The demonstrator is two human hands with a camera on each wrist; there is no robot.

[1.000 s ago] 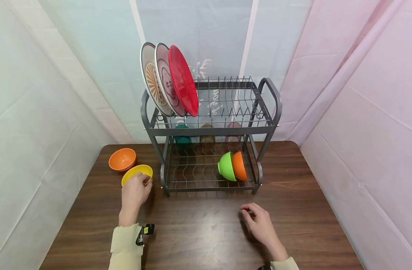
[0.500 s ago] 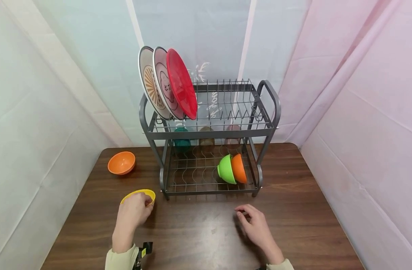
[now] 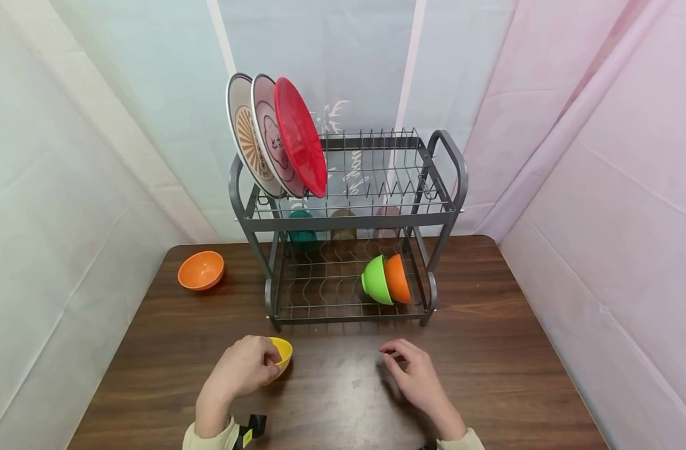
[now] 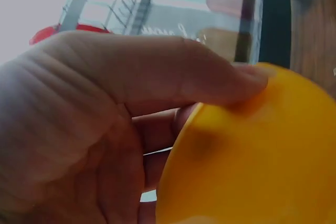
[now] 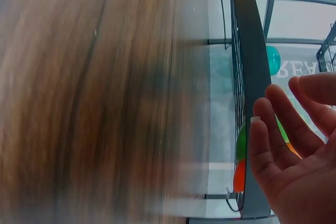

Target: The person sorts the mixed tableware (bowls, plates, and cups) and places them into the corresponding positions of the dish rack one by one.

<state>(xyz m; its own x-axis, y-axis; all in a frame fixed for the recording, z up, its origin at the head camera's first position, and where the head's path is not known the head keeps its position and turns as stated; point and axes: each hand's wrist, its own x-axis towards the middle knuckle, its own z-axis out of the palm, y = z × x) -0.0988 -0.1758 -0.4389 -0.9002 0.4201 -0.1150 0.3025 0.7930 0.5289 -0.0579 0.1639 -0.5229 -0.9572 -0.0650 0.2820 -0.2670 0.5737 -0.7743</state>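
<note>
My left hand pinches the rim of a yellow bowl in front of the rack's left leg. In the left wrist view the thumb lies on one face of the yellow bowl, with the other fingers behind it. My right hand hovers over the table to the right, fingers loosely bent, holding nothing. A green bowl and an orange bowl stand on edge, nested, at the right of the rack's lower tier. Another orange bowl sits upright on the table at the far left.
A two-tier dark metal dish rack stands at the back of the wooden table. A red plate and two patterned plates lean at its upper left. Teal, brown and pink cups stand behind on the lower tier.
My left hand has brought the yellow bowl from beside the orange bowl toward the front, then rightward. My right hand has drifted slightly left.
</note>
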